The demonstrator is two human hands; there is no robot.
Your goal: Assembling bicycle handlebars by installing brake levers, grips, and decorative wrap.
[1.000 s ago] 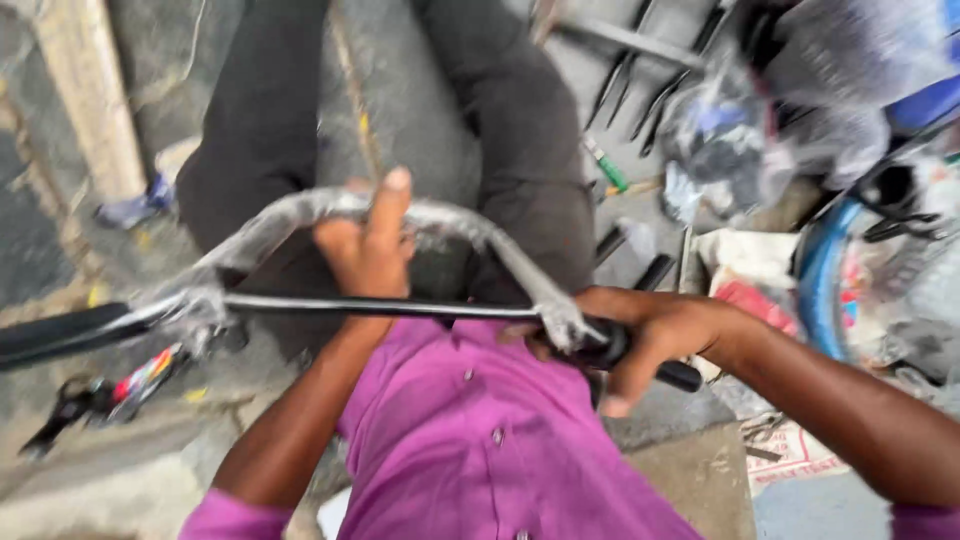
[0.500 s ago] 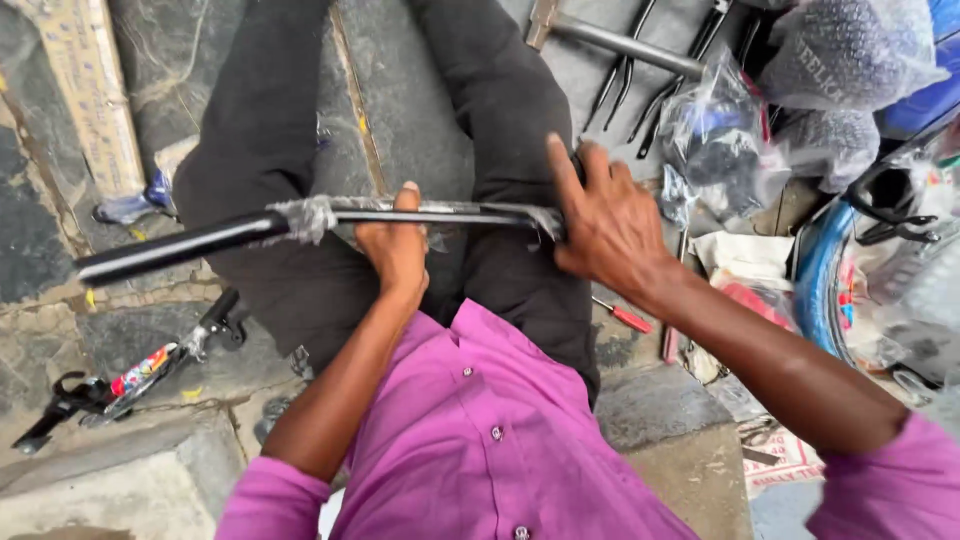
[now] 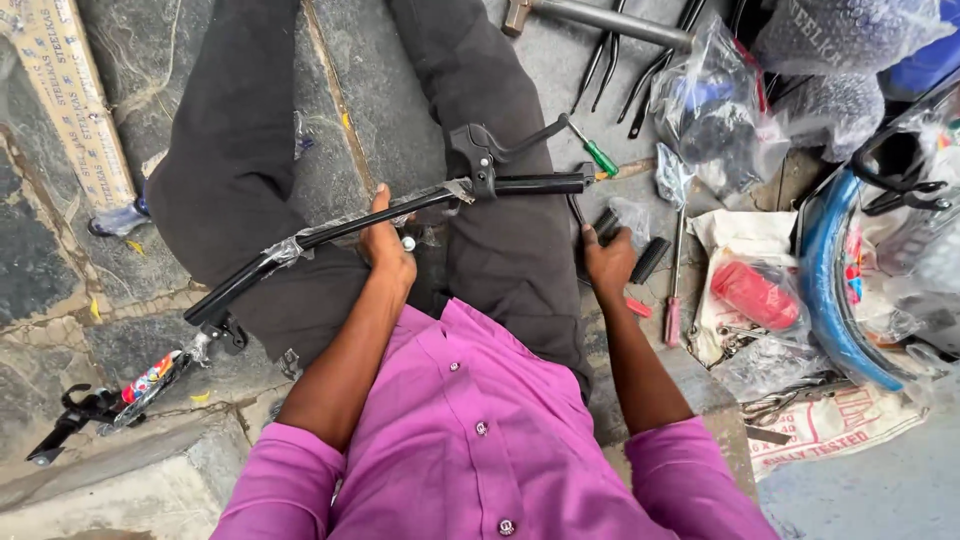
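I sit on stone paving in a magenta shirt and black trousers. My left hand (image 3: 388, 245) grips the middle of a black bicycle handlebar (image 3: 300, 240) that lies across my legs, partly wrapped in clear plastic. A black brake lever (image 3: 478, 150) is clamped near the handlebar's right end. My right hand (image 3: 610, 262) is down on the ground by my right thigh, its fingers closed on a small clear plastic bag with a black rubber grip (image 3: 610, 218). A second black grip (image 3: 650, 260) lies just right of that hand.
A green-handled screwdriver (image 3: 598, 155) and a red-handled one (image 3: 675, 300) lie to the right. Pliers and a hammer (image 3: 600, 18) lie at the top, beside plastic bags of parts (image 3: 710, 110). A blue bicycle rim (image 3: 830, 290) stands at the far right. A black clamp part (image 3: 70, 415) lies lower left.
My right hand has let go of the handlebar's right end and dropped to the ground by the grips. The handlebar has turned, and its brake lever now shows on top.
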